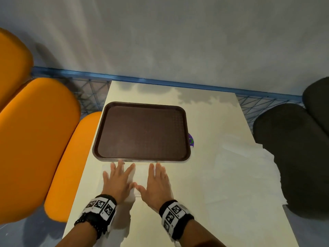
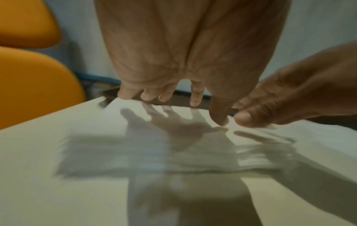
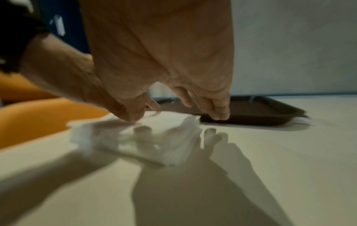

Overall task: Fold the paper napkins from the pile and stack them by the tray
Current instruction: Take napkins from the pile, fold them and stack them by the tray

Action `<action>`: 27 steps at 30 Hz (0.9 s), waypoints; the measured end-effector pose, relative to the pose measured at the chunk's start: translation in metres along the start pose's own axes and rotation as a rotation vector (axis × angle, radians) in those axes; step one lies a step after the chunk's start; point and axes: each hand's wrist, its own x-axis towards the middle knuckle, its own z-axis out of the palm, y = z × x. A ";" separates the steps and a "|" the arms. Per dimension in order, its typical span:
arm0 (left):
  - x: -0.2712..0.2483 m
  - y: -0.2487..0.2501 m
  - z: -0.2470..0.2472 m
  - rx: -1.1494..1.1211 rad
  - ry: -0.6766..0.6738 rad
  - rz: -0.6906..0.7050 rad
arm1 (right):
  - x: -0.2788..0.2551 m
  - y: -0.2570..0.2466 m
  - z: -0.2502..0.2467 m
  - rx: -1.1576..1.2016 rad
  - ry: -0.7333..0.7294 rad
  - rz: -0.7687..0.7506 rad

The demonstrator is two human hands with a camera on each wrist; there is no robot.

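Observation:
A brown tray (image 1: 142, 104) lies in the middle of the pale table (image 1: 210, 118). Just in front of it sits a white stack of folded napkins (image 1: 141, 175), which in the right wrist view is several layers thick (image 3: 166, 137). Both hands are spread palm down over the stack, fingers straight and pointing at the tray. My left hand (image 1: 120, 177) covers its left part and my right hand (image 1: 157, 179) its right part, with the thumbs almost meeting. From below, the left hand (image 2: 166, 94) and right hand (image 3: 181, 97) hover at the paper. A loose pile of unfolded napkins (image 1: 245, 172) spreads at the table's right.
Orange chairs (image 1: 35, 139) stand to the left of the table and black chairs (image 1: 293, 148) to the right. A blue rail (image 1: 160, 82) runs along the grey wall behind. A small purple thing (image 1: 191, 139) peeks out at the tray's right rim.

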 end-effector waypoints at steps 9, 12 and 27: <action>-0.025 0.171 0.016 -0.243 -0.181 0.493 | -0.070 0.191 -0.062 0.400 0.181 0.444; -0.022 0.225 0.038 -0.159 -0.261 0.581 | -0.095 0.259 -0.080 0.405 0.277 0.648; -0.025 0.279 0.062 0.092 -0.411 0.497 | -0.089 0.346 -0.107 0.403 0.144 0.562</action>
